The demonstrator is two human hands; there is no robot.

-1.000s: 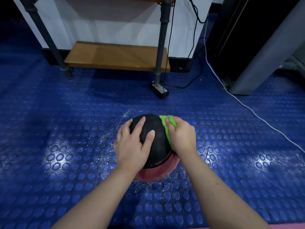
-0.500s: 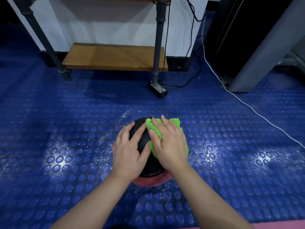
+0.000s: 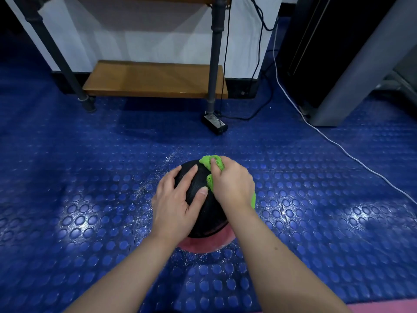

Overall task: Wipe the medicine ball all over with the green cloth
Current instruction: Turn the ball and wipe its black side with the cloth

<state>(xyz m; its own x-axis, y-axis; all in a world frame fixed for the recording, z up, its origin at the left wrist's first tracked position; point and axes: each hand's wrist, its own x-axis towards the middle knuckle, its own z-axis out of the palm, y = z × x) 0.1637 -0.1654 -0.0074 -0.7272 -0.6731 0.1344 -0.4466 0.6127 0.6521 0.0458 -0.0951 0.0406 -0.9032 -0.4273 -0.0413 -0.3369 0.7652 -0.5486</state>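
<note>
Two hands share the medicine ball (image 3: 198,188): left hand (image 3: 178,199) spreads wide fingers to steady it, while right hand (image 3: 232,184) bunches the green cloth (image 3: 211,163) beneath curled fingertips to scrub.

head-worn view, angled down, close

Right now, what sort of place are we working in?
Probably a gym or workout room: there is a black medicine ball, blue studded rubber flooring, and a low wooden shelf on pipe legs.
</note>
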